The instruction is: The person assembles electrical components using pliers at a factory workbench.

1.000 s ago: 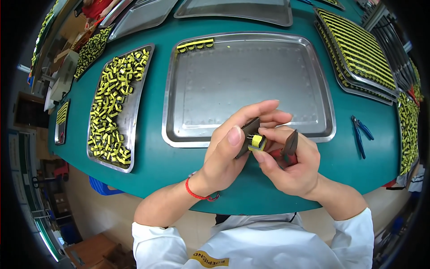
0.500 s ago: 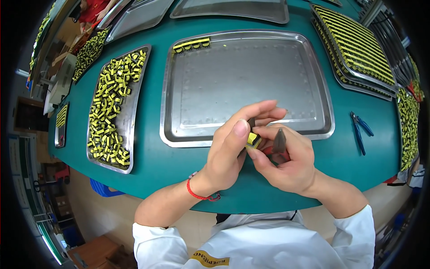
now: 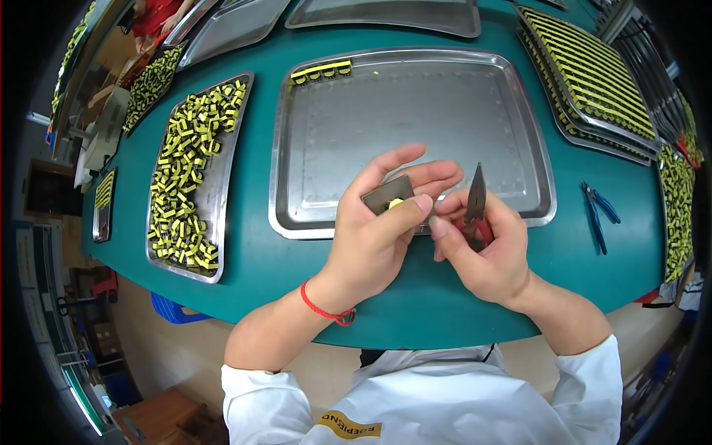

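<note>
My left hand is closed on a dark flat square plate, its thumb pressing a small yellow-and-black component that is mostly hidden. Its other fingers reach out past the plate. Close beside it, my right hand wraps round red-handled long-nose pliers, jaws pointing away from me; the thumb and forefinger are near the left fingertips. Both hands hover over the near edge of a large metal tray. A short row of yellow-topped black components sits in that tray's far left corner.
On the left, a narrower tray holds many loose components. Stacked trays with components in rows stand at the far right. Blue-handled cutters lie right of the large tray. Another person in red is at the far left.
My hands have drawn slightly apart. The left has turned so the dark plate shows more, its thumb now covering much of the component; the pliers have shifted right and farther away.
</note>
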{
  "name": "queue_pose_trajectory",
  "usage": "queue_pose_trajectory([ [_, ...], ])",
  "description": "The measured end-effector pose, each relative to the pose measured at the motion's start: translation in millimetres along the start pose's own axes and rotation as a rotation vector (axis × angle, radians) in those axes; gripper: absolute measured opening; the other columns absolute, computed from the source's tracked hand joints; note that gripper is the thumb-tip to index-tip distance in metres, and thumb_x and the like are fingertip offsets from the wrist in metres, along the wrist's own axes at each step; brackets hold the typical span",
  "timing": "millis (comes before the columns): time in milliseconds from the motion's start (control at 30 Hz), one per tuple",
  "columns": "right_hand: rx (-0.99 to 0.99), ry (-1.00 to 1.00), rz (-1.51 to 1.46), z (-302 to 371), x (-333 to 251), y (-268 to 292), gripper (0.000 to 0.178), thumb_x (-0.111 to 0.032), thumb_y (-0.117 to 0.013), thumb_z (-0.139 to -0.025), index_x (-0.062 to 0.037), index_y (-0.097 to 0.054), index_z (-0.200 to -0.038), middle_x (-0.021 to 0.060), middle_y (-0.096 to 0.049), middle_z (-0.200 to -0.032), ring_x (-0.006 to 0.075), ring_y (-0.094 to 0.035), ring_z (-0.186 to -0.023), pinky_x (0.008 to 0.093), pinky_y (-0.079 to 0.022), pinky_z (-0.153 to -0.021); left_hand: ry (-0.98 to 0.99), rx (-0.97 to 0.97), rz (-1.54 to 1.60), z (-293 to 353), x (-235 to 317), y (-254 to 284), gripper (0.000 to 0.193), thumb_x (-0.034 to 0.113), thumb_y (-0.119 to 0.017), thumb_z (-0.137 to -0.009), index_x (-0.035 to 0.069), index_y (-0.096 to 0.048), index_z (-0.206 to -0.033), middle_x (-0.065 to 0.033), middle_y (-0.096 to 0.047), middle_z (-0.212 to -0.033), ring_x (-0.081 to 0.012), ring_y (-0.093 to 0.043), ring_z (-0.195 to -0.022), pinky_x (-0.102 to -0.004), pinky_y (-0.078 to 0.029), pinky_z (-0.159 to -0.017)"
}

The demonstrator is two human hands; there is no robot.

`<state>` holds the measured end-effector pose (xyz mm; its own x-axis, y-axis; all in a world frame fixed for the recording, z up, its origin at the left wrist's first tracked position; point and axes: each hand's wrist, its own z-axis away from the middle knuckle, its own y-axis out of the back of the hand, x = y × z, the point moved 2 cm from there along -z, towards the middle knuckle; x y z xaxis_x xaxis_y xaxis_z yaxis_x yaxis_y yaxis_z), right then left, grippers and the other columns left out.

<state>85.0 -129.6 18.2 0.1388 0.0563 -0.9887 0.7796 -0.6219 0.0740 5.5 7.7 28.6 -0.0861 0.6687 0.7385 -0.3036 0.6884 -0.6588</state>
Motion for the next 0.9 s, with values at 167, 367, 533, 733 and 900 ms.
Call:
queue_pose_trajectory([
  [167,-0.11,-0.069,-0.127,7,-5,-5,0.03,0.008,-0.062,-0.088,0.004,-0.049,-0.114,0.0103,-0.063,-0.093,0.0123,-0.065,-0.073,0.0233,-0.055,-0.062,-0.543,-0.107,-0.608,3,-6,2,0.044,-0.003,-0.053,-0.093,-0.005,-0.04,-0.135,-0.0247,-0.056,-0.127,-0.0322,-0.054,-0.125,-0.0453,-0.041,-0.109],
  [367,-0.085,-0.071,-0.227,6,-2,-8,0.036,0.004,-0.067,-0.086,0.0025,-0.048,-0.117,0.0099,-0.062,-0.095,0.0118,-0.065,-0.077,0.0243,-0.056,-0.064,-0.638,-0.232,-0.962,3,-3,1,0.04,0.005,-0.046,-0.099,-0.006,-0.04,-0.137,-0.0234,-0.057,-0.128,-0.0321,-0.053,-0.127,-0.0476,-0.024,-0.116],
  [533,-0.046,-0.012,-0.154,8,-2,-6,0.038,0.004,-0.068,-0.087,0.0031,-0.05,-0.12,0.0087,-0.062,-0.097,0.0104,-0.064,-0.086,0.0236,-0.054,-0.07,-0.605,-0.29,-0.982,7,0,-2,0.048,0.01,-0.045,-0.097,-0.005,-0.037,-0.142,-0.0247,-0.052,-0.136,-0.0354,-0.043,-0.136,-0.0513,-0.009,-0.119],
  [733,-0.037,0.054,-0.164,4,1,-5,0.029,0.001,-0.065,-0.089,0.0026,-0.056,-0.117,0.0072,-0.066,-0.092,0.0104,-0.064,-0.078,0.0245,-0.052,-0.067,-0.627,-0.37,-1.159,8,10,-5,0.058,0.008,-0.048,-0.09,-0.004,-0.035,-0.145,-0.0236,-0.046,-0.142,-0.0397,-0.035,-0.141,-0.0574,-0.002,-0.116],
  [900,-0.048,0.052,-0.191,1,12,-4,0.026,0.002,-0.06,-0.089,0.0036,-0.058,-0.115,0.0089,-0.065,-0.098,0.0121,-0.063,-0.087,0.0277,-0.052,-0.077,-0.685,-0.3,-1.12,8,6,-9,0.069,0.001,-0.057,-0.083,-0.002,-0.032,-0.148,-0.0216,-0.048,-0.141,-0.0404,-0.04,-0.138,-0.0613,-0.002,-0.115],
])
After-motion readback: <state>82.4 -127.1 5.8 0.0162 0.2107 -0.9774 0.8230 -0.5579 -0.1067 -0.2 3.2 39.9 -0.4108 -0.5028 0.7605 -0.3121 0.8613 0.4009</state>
